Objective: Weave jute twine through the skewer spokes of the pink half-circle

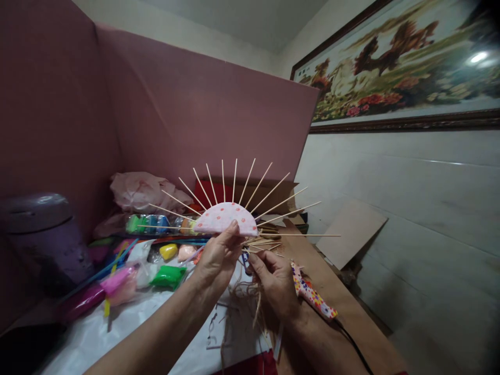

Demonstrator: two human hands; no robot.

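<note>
The step in hand looks to be setting thin sticks point(234, 180) around a spotted half-round piece point(222, 216), and the next move probably calls for a steady hold so that none get knocked askew. Fourteen sticks fan out from the piece (counting both near-level ones at the ends). That one piece is raised over the near middle of the table point(367, 328), gripped by the left hand point(216, 258) with its thumb on the front. The right hand point(275, 276) is just below and to the right, thumb and forefinger close together; I cannot tell whether they close on anything. One flowered glue gun point(312, 297) lies right of it. To the left are one green packet point(169, 277) and one purple flask point(47, 245).
</note>
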